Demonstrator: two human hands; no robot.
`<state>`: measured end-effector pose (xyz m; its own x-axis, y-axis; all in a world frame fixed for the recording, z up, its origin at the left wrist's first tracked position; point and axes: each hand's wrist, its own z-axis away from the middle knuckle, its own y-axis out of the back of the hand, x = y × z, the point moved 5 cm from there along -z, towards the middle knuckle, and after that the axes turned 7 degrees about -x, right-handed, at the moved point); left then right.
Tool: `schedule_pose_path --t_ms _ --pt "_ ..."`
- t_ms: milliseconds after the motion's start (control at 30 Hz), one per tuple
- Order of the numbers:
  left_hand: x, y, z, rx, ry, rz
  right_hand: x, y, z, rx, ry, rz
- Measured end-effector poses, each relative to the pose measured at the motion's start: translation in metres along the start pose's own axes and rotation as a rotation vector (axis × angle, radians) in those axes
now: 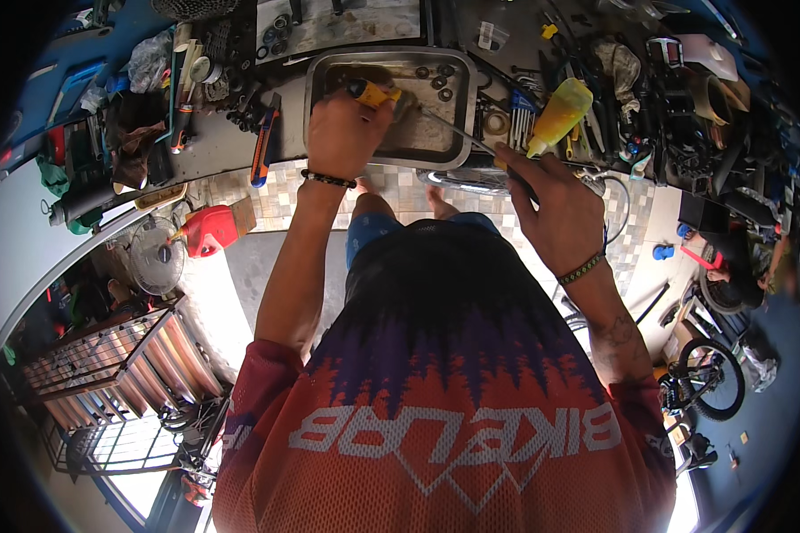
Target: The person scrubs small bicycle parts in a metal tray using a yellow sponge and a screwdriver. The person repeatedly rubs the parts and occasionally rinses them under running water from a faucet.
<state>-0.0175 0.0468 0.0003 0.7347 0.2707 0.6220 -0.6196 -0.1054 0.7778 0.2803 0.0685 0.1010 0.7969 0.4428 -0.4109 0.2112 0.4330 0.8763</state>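
Observation:
Over a shallow metal tray [468, 133] on the bench, my left hand [348, 133] is closed around a small yellow and black object [378, 93]; its exact kind is hard to make out. My right hand [553, 209], at the tray's right side, grips a slim metal rod-like tool [471, 140]. The tool's thin shaft slants left over the tray rim, and its tip lies close to the yellow and black object. Whether the two touch, I cannot tell. Several dark rings [442, 83] lie in the tray's far right corner.
Right of the tray lies a translucent bottle of yellow liquid [562, 114], among many hand tools. An orange and blue utility knife [265, 142] rests left of the tray. A pale board [364, 27] is behind it. Below stand a fan [157, 253] and a red jug [212, 231].

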Motion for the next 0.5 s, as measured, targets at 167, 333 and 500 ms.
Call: schedule_pose_path --t_ms 167,333,500 --pt "0.000 0.011 -0.003 0.005 -0.003 -0.008 -0.008 0.006 -0.003 0.052 0.037 -0.006" --pt "0.001 0.008 0.001 -0.011 -0.007 0.025 -0.001 -0.004 0.002 -0.017 -0.013 0.010" --pt "0.007 0.007 0.006 -0.022 0.006 0.051 0.000 -0.008 0.006 -0.024 -0.012 0.002"
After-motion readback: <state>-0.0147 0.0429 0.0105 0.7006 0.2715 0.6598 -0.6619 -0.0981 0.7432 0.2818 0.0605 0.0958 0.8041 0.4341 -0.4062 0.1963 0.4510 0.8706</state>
